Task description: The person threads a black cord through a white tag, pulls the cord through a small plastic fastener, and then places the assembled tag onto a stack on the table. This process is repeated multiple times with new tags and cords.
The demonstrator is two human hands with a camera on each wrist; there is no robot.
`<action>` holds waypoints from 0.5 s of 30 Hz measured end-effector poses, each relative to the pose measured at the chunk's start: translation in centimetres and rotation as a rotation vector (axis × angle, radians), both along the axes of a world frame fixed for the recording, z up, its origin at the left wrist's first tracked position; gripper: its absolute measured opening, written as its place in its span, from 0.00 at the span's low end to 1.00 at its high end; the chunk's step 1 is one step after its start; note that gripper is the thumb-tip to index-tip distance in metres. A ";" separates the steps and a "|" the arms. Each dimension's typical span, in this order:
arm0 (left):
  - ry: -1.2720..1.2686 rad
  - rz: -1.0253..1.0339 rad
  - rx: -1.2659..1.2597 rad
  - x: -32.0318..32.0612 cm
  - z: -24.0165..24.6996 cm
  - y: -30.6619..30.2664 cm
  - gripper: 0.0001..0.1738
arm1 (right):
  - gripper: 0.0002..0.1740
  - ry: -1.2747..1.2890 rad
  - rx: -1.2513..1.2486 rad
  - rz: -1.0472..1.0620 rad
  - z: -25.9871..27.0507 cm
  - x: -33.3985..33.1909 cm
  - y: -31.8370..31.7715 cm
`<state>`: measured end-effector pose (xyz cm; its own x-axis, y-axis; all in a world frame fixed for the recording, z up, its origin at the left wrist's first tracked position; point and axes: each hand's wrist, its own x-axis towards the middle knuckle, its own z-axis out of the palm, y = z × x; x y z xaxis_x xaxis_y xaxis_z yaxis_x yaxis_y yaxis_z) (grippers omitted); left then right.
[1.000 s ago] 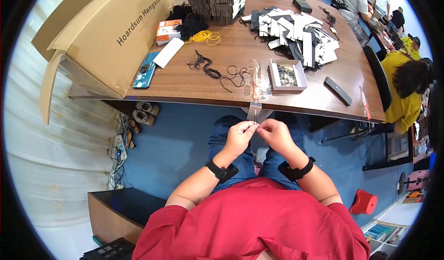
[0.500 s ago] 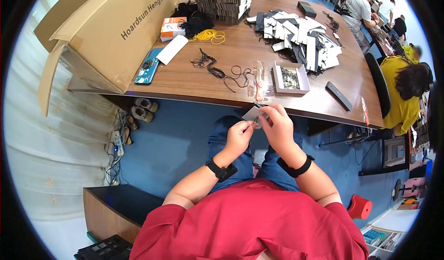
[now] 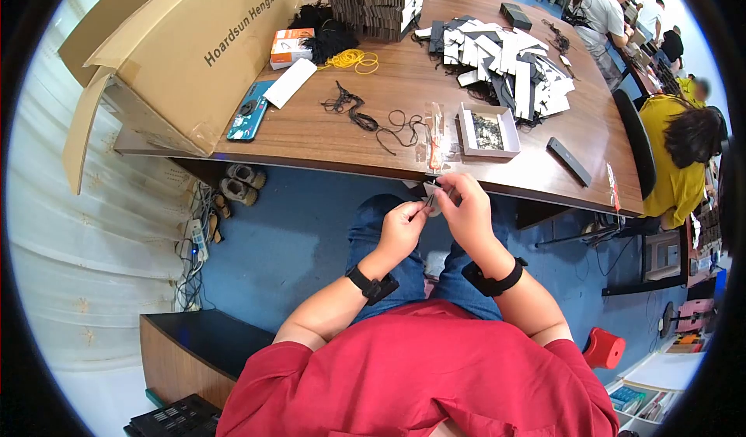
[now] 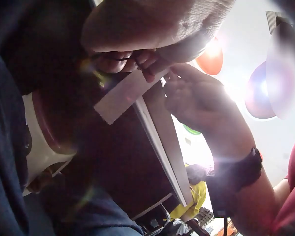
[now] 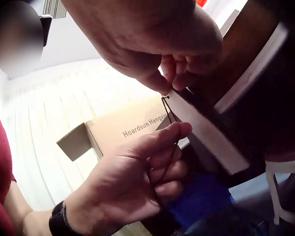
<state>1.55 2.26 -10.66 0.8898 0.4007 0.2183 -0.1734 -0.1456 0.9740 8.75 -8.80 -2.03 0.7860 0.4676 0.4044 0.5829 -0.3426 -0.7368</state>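
Note:
My left hand [image 3: 400,227] pinches a thin black cord [image 5: 169,110] between thumb and forefinger, in front of the table edge. The cord runs in a narrow loop up to the end of a long white tag [image 5: 211,137]. At that end, my right hand [image 3: 468,212] grips the tag with thumb and bent fingers. The two hands are close together above the lap. In the left wrist view the tag [image 4: 128,96] slants down from the fingers, its upper end hidden behind them.
On the table [image 3: 295,138] lie a heap of black and white tags [image 3: 505,56], a small white box [image 3: 509,130] of tiny pieces, loose black cord [image 3: 353,118], yellow cord [image 3: 353,60] and a dark bar [image 3: 569,162]. A large carton [image 3: 194,72] stands at left.
My right hand has moved up and forward from the left fingertips onto the tag's end. The tag has swung and turned in the hands. The left hand stays almost in place.

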 end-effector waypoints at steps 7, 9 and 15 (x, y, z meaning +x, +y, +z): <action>0.073 0.015 -0.079 -0.4 1.0 0.0 0.07 | 0.07 -0.289 -0.033 0.083 -0.3 -0.4 -0.8; 0.069 -0.025 -0.082 -0.7 0.5 0.5 0.07 | 0.08 -0.346 -0.048 0.169 -0.5 -0.8 -1.2; 0.068 -0.112 -0.181 -1.5 -0.4 0.5 0.09 | 0.08 0.544 0.147 0.084 -2.2 -0.3 -0.9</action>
